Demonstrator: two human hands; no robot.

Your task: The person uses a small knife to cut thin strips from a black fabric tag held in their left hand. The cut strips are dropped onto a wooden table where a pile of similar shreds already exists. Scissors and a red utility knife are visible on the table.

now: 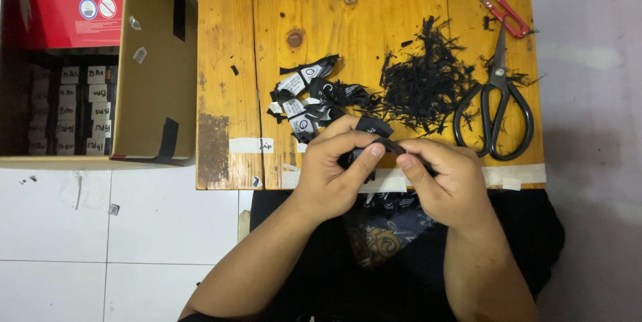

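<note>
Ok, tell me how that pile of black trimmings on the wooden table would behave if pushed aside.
The pile of black trimmings looks like loose thin strips, so it would probably scatter rather than slide as one. Stray bits already lie around it and against the black scissors, so they seem very light. They look limp, not stiff.

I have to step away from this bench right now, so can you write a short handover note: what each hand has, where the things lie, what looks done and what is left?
Left hand and right hand: both pinch one small black label between fingertips, above the near edge of the wooden board.
Loose labels, black and white, lie in a pile just beyond the hands.
Black scraps heap to the right of that pile.
Black scissors and red snips lie at the board's right side, untouched.
Cardboard box at left holds rows of packed bundles.
Done: scraps show cutting. Left: the loose pile.
</note>
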